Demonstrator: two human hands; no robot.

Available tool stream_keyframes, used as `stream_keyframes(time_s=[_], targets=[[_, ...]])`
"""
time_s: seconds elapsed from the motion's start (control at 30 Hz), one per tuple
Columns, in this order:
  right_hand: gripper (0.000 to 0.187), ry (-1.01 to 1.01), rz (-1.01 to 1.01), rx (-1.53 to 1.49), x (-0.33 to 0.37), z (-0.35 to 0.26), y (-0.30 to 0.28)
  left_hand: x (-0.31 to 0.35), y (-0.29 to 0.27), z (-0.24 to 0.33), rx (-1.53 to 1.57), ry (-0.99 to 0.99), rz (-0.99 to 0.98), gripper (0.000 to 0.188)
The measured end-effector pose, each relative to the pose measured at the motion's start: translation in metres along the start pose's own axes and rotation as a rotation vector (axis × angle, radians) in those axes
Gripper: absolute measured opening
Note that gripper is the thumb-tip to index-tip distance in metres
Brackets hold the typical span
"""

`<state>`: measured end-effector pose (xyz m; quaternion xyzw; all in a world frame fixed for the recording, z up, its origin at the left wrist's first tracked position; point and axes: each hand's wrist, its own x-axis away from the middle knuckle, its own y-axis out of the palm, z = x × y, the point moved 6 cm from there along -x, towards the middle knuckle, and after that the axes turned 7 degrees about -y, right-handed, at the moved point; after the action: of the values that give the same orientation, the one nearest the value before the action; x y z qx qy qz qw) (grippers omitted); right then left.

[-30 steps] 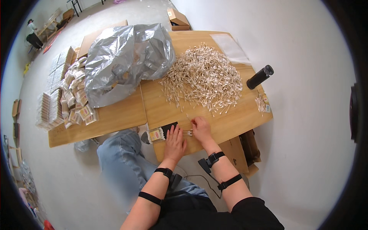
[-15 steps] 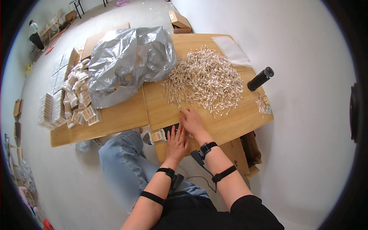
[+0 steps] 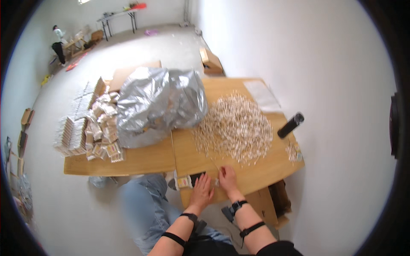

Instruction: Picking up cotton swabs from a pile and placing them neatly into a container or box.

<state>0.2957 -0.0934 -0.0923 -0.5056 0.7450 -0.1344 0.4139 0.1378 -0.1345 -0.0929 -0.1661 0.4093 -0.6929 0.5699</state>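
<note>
my right fingers (image 3: 223,172) seem to be pinching one thin cotton swab (image 3: 215,164), which pokes out toward the heap of swabs (image 3: 239,128); blur keeps me from being sure of the grip. half a second ago this hand lay right up against the other; now it has come away to the right, leaving a gap where a few white tips (image 3: 217,182) show. my left fingers (image 3: 204,181) haven't left their place: laid flat, nearly together, over the black piece (image 3: 197,177) beside the yellow-labelled packet (image 3: 184,182), at the worktop's (image 3: 188,149) near edge. my view has also tipped up, so everything sits lower in it. i take this to mean the left is steadying the packet's end while the right deals with single swabs, with the work there unfinished.
</note>
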Motion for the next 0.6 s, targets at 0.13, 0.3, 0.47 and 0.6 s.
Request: stream_keyframes(time_s=[0.13,0.3,0.47,0.6], targets=[[0.019,0.19,-0.019,-0.046,0.015,0.011,0.008,0.011,-0.003,-0.015,0.143,-0.012,0.015,0.065],[0.026,0.13,-0.197,-0.087,0.025,0.017,-0.003,-0.018,-0.066,0.007,0.068,0.293,-0.253,0.061],[0.043,-0.44,-0.195,0.017,-0.046,-0.097,-0.055,-0.069,-0.182,0.009,-0.379,0.151,-0.317,0.069],[0.056,-0.607,-0.266,0.078,-0.103,-0.177,-0.087,-0.091,-0.252,0.031,-0.432,0.137,-0.213,0.071]])
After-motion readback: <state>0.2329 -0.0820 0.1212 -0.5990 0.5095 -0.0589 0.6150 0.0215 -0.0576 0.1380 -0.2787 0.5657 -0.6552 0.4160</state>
